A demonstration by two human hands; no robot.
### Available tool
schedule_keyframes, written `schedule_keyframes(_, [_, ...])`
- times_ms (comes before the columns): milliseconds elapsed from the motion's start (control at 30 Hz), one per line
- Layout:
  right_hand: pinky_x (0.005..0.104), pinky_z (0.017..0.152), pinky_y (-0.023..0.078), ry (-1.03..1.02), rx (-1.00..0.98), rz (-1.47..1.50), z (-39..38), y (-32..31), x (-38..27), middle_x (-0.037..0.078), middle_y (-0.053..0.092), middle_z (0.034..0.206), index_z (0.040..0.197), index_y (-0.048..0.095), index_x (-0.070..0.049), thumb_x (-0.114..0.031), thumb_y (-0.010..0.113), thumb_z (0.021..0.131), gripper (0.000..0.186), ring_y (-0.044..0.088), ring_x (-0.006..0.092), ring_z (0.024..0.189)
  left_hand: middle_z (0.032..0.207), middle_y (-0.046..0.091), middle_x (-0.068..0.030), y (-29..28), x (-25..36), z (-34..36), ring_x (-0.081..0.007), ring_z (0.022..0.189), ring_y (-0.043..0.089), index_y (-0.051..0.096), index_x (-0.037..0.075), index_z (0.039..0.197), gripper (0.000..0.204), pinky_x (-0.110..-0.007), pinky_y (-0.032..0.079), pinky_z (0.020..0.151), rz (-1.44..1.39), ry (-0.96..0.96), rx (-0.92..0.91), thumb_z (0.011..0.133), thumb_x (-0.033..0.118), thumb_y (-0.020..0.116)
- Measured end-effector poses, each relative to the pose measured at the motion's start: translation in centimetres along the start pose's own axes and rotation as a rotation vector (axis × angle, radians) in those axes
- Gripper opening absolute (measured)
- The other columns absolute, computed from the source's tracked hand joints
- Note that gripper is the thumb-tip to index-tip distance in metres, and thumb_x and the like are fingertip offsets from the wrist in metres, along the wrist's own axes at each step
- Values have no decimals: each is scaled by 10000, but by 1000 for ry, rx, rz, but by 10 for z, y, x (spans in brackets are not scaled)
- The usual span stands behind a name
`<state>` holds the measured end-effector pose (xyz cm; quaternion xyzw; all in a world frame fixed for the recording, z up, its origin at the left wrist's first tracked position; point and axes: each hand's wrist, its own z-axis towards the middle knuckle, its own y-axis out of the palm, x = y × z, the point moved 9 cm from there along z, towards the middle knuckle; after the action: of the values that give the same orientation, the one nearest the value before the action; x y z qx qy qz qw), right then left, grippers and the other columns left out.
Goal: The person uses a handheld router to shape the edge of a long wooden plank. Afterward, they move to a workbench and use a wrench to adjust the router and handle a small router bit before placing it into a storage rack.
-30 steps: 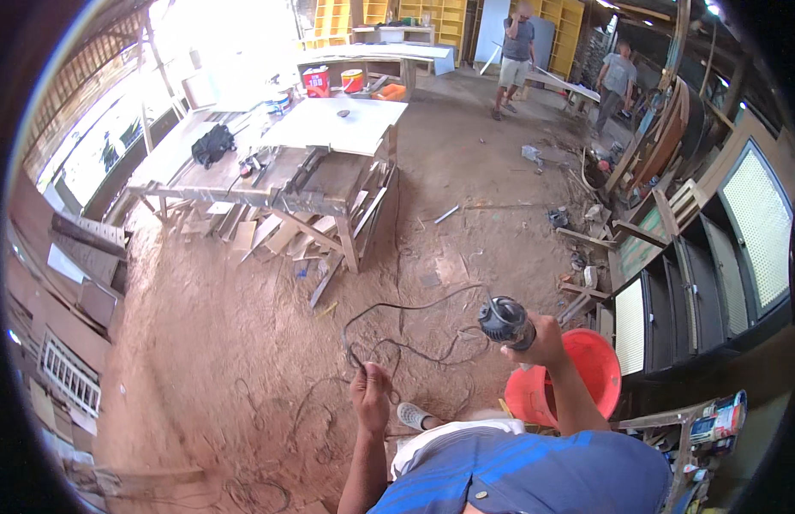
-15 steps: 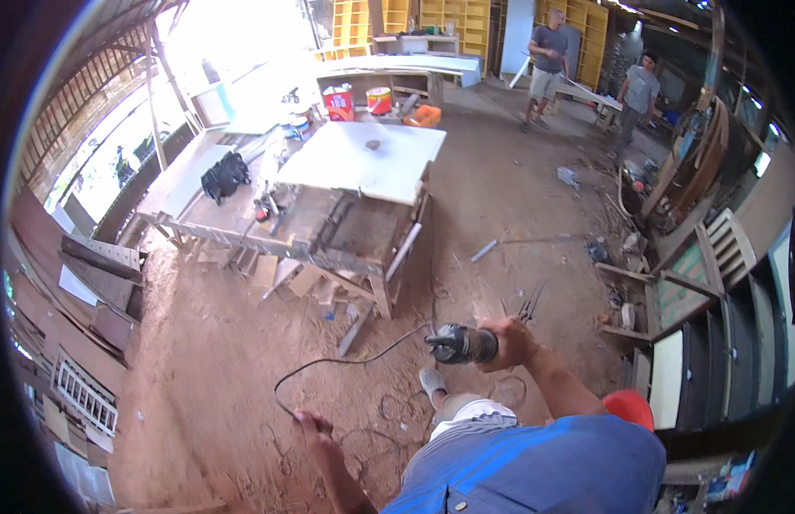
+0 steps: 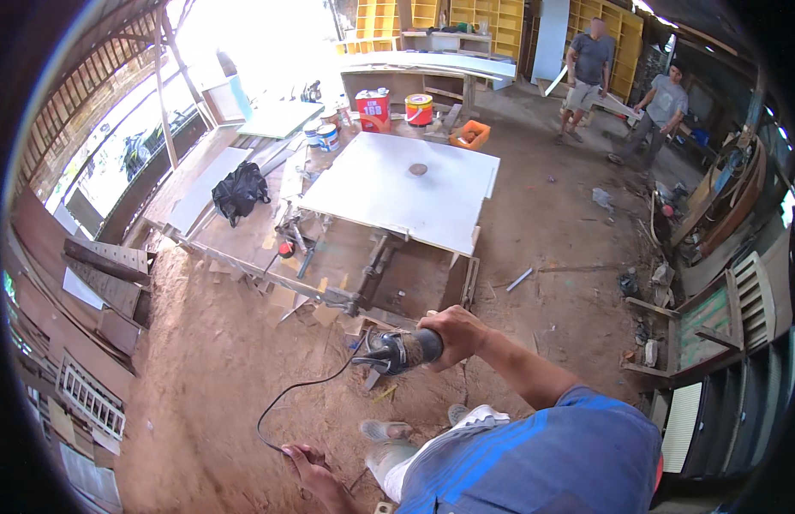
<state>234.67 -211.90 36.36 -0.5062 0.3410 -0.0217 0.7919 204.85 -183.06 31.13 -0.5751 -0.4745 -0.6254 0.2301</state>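
In front of my body, my right hand grips the right end of a black, dusty, cylindrical corded power tool. Its working end is hidden by my hand, so the exact kind does not show. A black cord leaves the tool's left end and loops down to my left hand, whose fingers are closed around it at the lower left. Just beyond the tool stands a low wooden workbench with a white panel lying on it. A small brown lump rests on the panel.
On the bench are a black plastic bag, a red can, a yellow-red tub and an orange container. Wood scraps lie beneath it. Two people stand at the back right. Boards lean along the left.
I have come closer to the bench. The power tool in my right hand has shifted left and slightly lower in view. My left hand, still on the cord, is lower; the people's poses differ.
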Motion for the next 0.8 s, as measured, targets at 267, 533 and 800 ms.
schedule_keyframes(267, [444, 763, 605, 85, 2, -22, 153, 40, -19, 135, 752, 901, 1013, 734, -102, -423, 941, 538, 609, 745, 350, 827, 725, 471, 45, -57, 1, 173, -65, 588, 391, 540, 118, 852, 397, -264, 316, 518, 10, -14, -23, 1108, 421, 531])
schedule_keyframes(533, [460, 779, 599, 224, 34, -101, 265, 76, -40, 180, 753, 859, 1000, 747, -79, -377, 920, 537, 577, 751, 371, 832, 691, 463, 35, -133, 30, 274, -69, 622, 407, 549, 110, 850, 411, -262, 311, 563, 193, -138, -46, 1113, 424, 513])
schedule_keyframes(800, [474, 812, 583, 213, -102, -108, 352, 117, -49, 170, 761, 898, 1048, 731, -109, -455, 886, 550, 626, 740, 393, 875, 655, 376, 43, -186, 61, 333, -75, 551, 325, 527, 107, 834, 446, -279, 236, 508, 39, -58, 288, 1103, 463, 517])
